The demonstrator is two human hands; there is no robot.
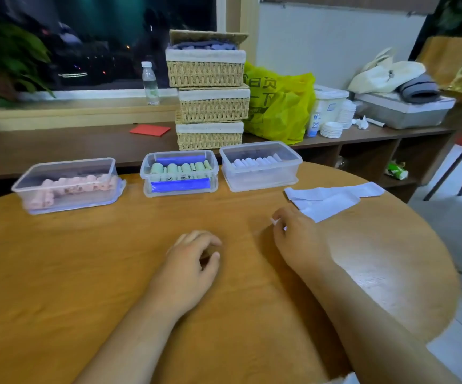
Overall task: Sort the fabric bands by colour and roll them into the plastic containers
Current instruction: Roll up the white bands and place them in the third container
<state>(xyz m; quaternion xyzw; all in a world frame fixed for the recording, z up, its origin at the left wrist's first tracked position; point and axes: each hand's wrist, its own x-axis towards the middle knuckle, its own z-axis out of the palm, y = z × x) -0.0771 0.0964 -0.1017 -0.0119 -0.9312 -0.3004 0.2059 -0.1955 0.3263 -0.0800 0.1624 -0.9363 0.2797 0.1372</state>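
Three clear plastic containers stand in a row at the far side of the round table. The left container (66, 187) holds pink rolls, the middle container (179, 173) green rolls, the right container (260, 164) white rolls. Loose white bands (332, 196) lie flat at the right of the table. My right hand (296, 236) grips the near end of a white band, with a bit of white showing between its fingertips. My left hand (193, 261) rests on the table with fingers loosely curled and holds nothing.
The wooden table (85, 259) fills the foreground. Behind it a low shelf carries three stacked wicker baskets (210, 90), a yellow bag (279, 103), a water bottle (150, 83), a red card (150, 130) and white cups. A chair stands at the far right.
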